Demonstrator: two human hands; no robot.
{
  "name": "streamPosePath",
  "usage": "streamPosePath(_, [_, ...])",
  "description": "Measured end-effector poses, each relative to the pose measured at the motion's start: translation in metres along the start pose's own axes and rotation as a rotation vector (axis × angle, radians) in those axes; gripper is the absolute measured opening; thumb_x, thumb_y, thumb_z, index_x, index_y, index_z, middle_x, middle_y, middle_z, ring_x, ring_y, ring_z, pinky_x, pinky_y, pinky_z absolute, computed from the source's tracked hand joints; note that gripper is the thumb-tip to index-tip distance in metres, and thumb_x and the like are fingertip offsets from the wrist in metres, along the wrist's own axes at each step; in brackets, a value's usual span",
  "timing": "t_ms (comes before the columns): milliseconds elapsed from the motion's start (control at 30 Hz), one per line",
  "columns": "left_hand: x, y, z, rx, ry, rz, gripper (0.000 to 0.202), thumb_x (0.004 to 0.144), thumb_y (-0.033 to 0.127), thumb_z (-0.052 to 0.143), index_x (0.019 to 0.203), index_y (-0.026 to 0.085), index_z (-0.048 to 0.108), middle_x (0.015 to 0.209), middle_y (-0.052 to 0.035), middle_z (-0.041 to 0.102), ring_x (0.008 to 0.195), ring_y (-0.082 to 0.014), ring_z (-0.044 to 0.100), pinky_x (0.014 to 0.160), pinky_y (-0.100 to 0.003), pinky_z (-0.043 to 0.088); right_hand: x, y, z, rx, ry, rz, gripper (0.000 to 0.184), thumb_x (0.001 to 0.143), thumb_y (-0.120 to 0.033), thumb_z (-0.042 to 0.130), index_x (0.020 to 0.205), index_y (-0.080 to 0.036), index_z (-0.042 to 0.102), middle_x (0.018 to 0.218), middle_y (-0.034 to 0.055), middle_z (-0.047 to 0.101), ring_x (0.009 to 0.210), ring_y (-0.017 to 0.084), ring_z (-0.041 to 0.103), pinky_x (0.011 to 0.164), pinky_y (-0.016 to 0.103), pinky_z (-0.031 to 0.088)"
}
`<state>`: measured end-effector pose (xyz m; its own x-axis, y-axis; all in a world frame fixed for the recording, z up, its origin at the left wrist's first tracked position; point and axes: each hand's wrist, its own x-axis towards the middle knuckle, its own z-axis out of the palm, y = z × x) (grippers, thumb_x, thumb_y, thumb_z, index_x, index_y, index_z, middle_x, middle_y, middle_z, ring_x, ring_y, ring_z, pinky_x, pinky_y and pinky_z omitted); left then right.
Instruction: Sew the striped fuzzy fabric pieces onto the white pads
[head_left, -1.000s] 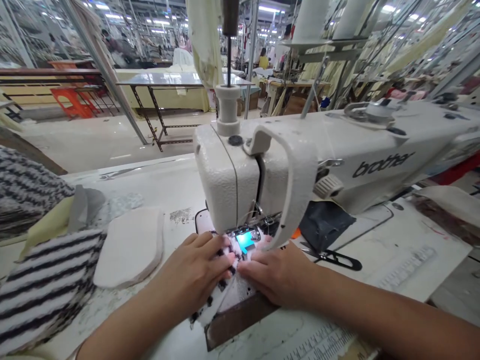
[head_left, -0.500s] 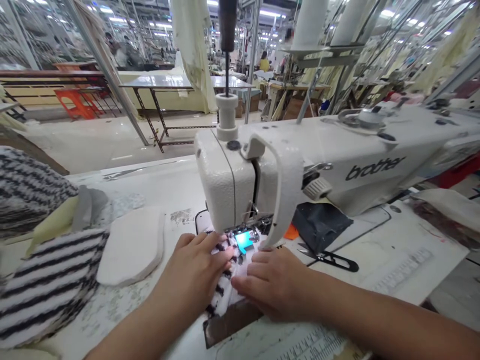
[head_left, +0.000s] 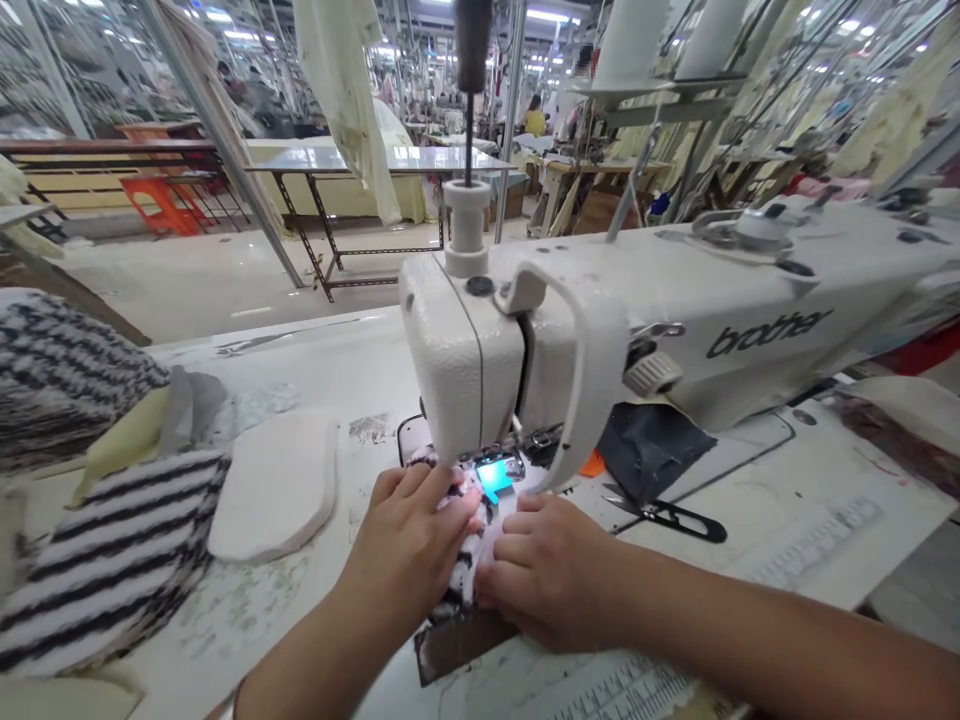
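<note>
A small black-and-white striped fuzzy fabric piece (head_left: 463, 560) lies under the needle area of a white Brother sewing machine (head_left: 600, 330). My left hand (head_left: 409, 555) lies flat on its left side, fingers stretched toward the lit presser foot (head_left: 495, 480). Pressing the fabric's right side, my right hand (head_left: 551, 570) has its fingers curled down onto it. Both hands nearly touch over the piece, most of which they hide.
A white oval pad (head_left: 274, 485) and a stack of striped fuzzy pieces (head_left: 105, 560) lie at the left on the table (head_left: 315, 360). Black snips (head_left: 667, 515) and a dark cloth (head_left: 649, 450) sit right of the needle. Other workstations and people fill the background.
The fabric piece has been turned and drawn in under my hands. My right hand's fingers have curled closer to the left hand. The view shifted slightly.
</note>
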<state>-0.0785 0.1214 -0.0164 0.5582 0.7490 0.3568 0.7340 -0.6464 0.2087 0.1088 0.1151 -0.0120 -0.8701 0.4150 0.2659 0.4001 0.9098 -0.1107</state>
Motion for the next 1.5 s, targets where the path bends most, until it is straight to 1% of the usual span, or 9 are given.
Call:
streamPosePath(167, [0.004, 0.005, -0.007, -0.011, -0.056, -0.081, 0.02, 0.089, 0.023, 0.047, 0.099, 0.024, 0.064, 0.097, -0.007, 0.061, 0.088, -0.0241, 0.053, 0.073, -0.039, 0.036, -0.002, 0.002, -0.003, 0.015, 0.076, -0.033, 0.018, 0.085, -0.024, 0.045, 0.071, -0.018, 0.056, 0.059, -0.0021, 0.057, 0.055, 0.014, 0.042, 0.059, 0.031, 0.024])
streamPosePath(400, [-0.012, 0.003, -0.043, -0.313, -0.167, -0.092, 0.028, 0.087, 0.019, 0.044, 0.114, 0.022, 0.05, 0.12, -0.0056, 0.053, 0.112, -0.0214, 0.044, 0.097, -0.041, 0.033, -0.004, 0.001, -0.005, 0.005, 0.08, -0.031, 0.015, 0.086, -0.025, 0.047, 0.077, -0.017, 0.056, 0.061, -0.0008, 0.056, 0.057, 0.015, 0.042, 0.06, 0.031, 0.024])
streamPosePath(567, [-0.026, 0.005, -0.056, -0.203, -0.257, -0.011, 0.03, 0.069, 0.01, 0.055, 0.096, 0.024, 0.056, 0.115, -0.0026, 0.051, 0.108, -0.0248, 0.042, 0.102, -0.05, 0.023, 0.0, -0.004, -0.003, -0.03, 0.034, -0.017, 0.015, 0.088, -0.026, 0.046, 0.088, -0.017, 0.058, 0.064, -0.0005, 0.058, 0.06, 0.016, 0.046, 0.062, 0.032, 0.025])
streamPosePath(700, [-0.024, 0.004, -0.052, -0.136, -0.163, 0.092, 0.011, 0.079, 0.012, 0.049, 0.079, 0.018, 0.059, 0.098, -0.0053, 0.055, 0.092, -0.0229, 0.046, 0.09, -0.046, 0.034, 0.006, -0.008, 0.001, -0.057, 0.049, -0.007, 0.018, 0.089, -0.024, 0.044, 0.077, -0.017, 0.056, 0.06, -0.0014, 0.057, 0.056, 0.014, 0.045, 0.06, 0.031, 0.024])
streamPosePath(900, [-0.021, 0.011, -0.041, -0.141, 0.041, 0.126, 0.02, 0.089, 0.016, 0.045, 0.075, 0.016, 0.059, 0.075, -0.0037, 0.055, 0.074, -0.0182, 0.046, 0.069, -0.035, 0.038, 0.006, -0.005, 0.014, -0.063, 0.152, -0.074, 0.021, 0.082, -0.018, 0.042, 0.062, -0.017, 0.049, 0.052, -0.0032, 0.05, 0.05, 0.012, 0.041, 0.056, 0.029, 0.024])
streamPosePath(1067, [-0.024, 0.02, -0.027, -0.166, 0.069, 0.141, 0.024, 0.088, 0.012, 0.043, 0.071, 0.015, 0.059, 0.072, -0.0039, 0.054, 0.071, -0.0173, 0.046, 0.068, -0.034, 0.037, 0.003, -0.003, 0.015, 0.018, 0.281, -0.024, 0.025, 0.081, -0.018, 0.039, 0.057, -0.018, 0.047, 0.048, -0.0036, 0.048, 0.046, 0.011, 0.039, 0.053, 0.027, 0.028])
streamPosePath(1233, [-0.03, 0.023, -0.023, -0.26, 0.134, 0.111, 0.013, 0.084, 0.022, 0.055, 0.094, 0.015, 0.059, 0.089, -0.0063, 0.058, 0.081, -0.0205, 0.048, 0.079, -0.04, 0.036, 0.005, -0.003, 0.008, 0.225, 0.379, 0.051, 0.017, 0.079, -0.016, 0.043, 0.065, -0.018, 0.052, 0.054, -0.0044, 0.056, 0.051, 0.009, 0.049, 0.057, 0.024, 0.032])
streamPosePath(1367, [-0.031, 0.023, -0.019, -0.155, 0.228, 0.116, 0.01, 0.086, 0.014, 0.05, 0.089, 0.015, 0.059, 0.083, -0.0048, 0.06, 0.078, -0.0188, 0.05, 0.084, -0.041, 0.035, 0.004, -0.001, 0.001, 0.258, 0.383, 0.058, 0.017, 0.084, -0.019, 0.044, 0.07, -0.018, 0.053, 0.057, -0.0038, 0.056, 0.054, 0.01, 0.05, 0.058, 0.025, 0.032])
streamPosePath(1500, [-0.03, 0.022, -0.017, -0.091, 0.276, 0.141, 0.017, 0.089, 0.012, 0.043, 0.086, 0.015, 0.06, 0.076, -0.003, 0.06, 0.073, -0.0166, 0.05, 0.085, -0.04, 0.035, 0.001, -0.001, -0.006, 0.105, 0.395, 0.031, 0.032, 0.092, -0.044, 0.042, 0.095, -0.015, 0.057, 0.071, 0.0027, 0.06, 0.066, 0.016, 0.051, 0.065, 0.03, 0.032])
